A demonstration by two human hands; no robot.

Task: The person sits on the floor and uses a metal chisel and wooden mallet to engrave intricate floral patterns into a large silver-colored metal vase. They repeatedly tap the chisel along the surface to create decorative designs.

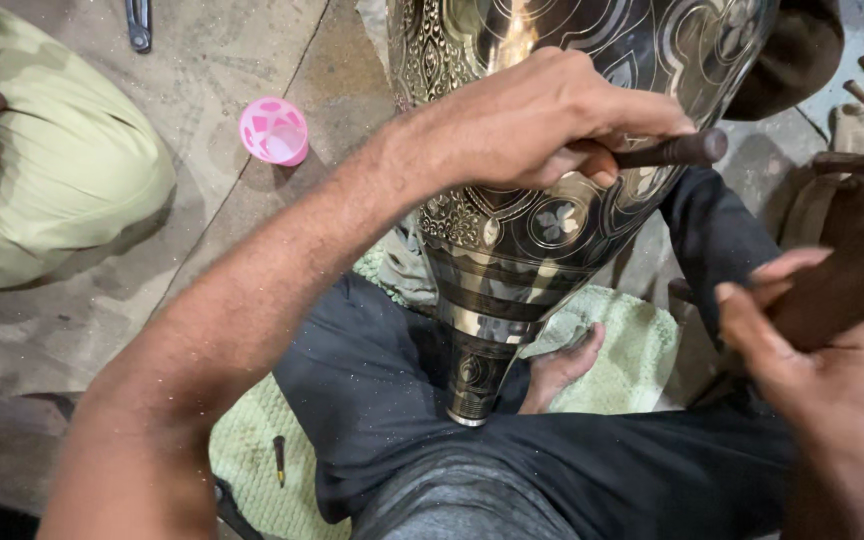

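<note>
Engraved vase (542,215) tilted across lap, left hand (542,125) fisted round chisel (674,150) pressed on its flank, right hand (817,365) gripping wooden mallet (852,275) just beside, pink cup (274,131) on floor.

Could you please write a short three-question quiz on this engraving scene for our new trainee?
1. True or false: the left hand holds a thin metal punch against the engraved vase.
2. What does the right hand grip? A) a dark wooden handle B) a brush C) a cloth
3. What colour is the small cup on the floor?

Key: 1 true; 2 A; 3 pink.
</note>
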